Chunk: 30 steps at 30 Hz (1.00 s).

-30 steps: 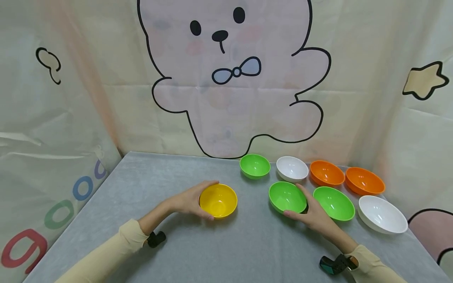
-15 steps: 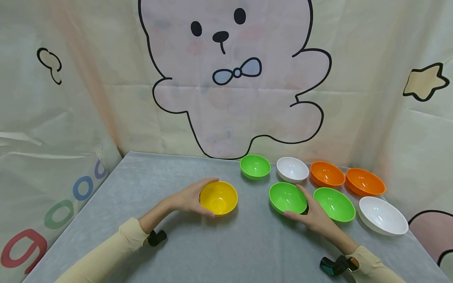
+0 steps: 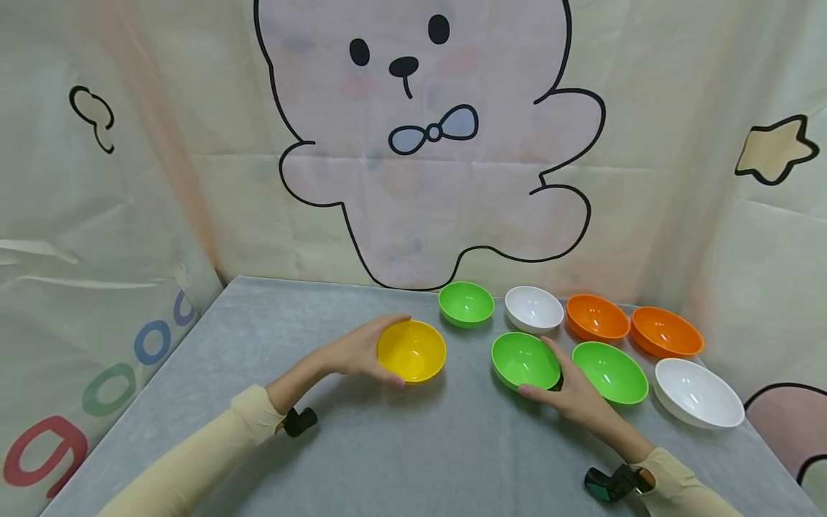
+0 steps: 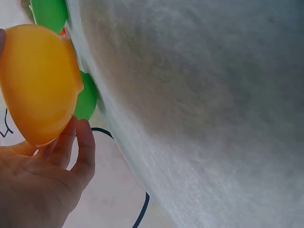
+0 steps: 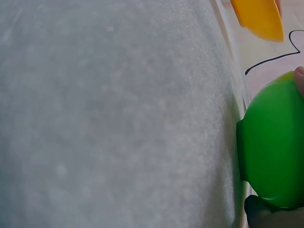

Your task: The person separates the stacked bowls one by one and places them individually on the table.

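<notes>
My left hand [image 3: 362, 350] grips a yellow bowl [image 3: 413, 352] by its left side, thumb at the near rim and fingers at the far rim. In the left wrist view the yellow bowl [image 4: 40, 85] is raised off the cloth, its base showing. My right hand [image 3: 568, 384] holds a green bowl [image 3: 525, 360] from the right, thumb on the near side and fingers at the far rim. The right wrist view shows this green bowl [image 5: 275, 142] with its foot right at the cloth. The yellow bowl is left of the green one, apart from it.
Behind stand another green bowl [image 3: 466, 304], a white bowl [image 3: 533, 309] and two orange bowls [image 3: 597, 317]. Right of my right hand are a green bowl [image 3: 610, 372] and a white bowl [image 3: 699, 393]. Grey cloth [image 3: 413, 459] covers the table, with a printed curtain [image 3: 413, 215] behind.
My left hand has lifted the yellow bowl and moved it away from me and slightly right, toward the green bowl. My right hand and its green bowl have stayed in place.
</notes>
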Motion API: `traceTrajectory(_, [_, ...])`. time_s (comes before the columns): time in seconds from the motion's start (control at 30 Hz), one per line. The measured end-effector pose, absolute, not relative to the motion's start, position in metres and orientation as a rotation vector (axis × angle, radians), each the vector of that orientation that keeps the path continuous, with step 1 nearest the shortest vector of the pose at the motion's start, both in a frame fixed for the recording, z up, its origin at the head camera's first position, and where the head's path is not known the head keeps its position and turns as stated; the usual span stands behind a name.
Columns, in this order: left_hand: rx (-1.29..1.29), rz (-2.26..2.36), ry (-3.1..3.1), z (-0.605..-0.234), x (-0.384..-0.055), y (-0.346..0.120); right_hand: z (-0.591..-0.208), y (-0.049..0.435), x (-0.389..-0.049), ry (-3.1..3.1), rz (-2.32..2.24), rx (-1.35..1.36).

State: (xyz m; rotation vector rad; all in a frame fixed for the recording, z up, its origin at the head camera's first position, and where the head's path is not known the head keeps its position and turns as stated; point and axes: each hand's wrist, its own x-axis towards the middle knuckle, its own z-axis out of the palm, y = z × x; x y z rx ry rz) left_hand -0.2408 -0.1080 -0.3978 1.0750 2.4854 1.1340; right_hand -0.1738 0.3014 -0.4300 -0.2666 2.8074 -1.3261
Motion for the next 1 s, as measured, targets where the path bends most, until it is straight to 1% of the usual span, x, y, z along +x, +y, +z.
traceTrajectory(0.53, [1.063,1.112,2.497,-0.396,-0.246,-0.089,-0.429,0.301,-0.172,2.776,-1.362,-0.276])
traceTrajectory(1.0, [1.102,1.082,2.488,-0.402,-0.254,-0.059,-0.430,0.302,-0.173,2.799,-1.335,-0.287])
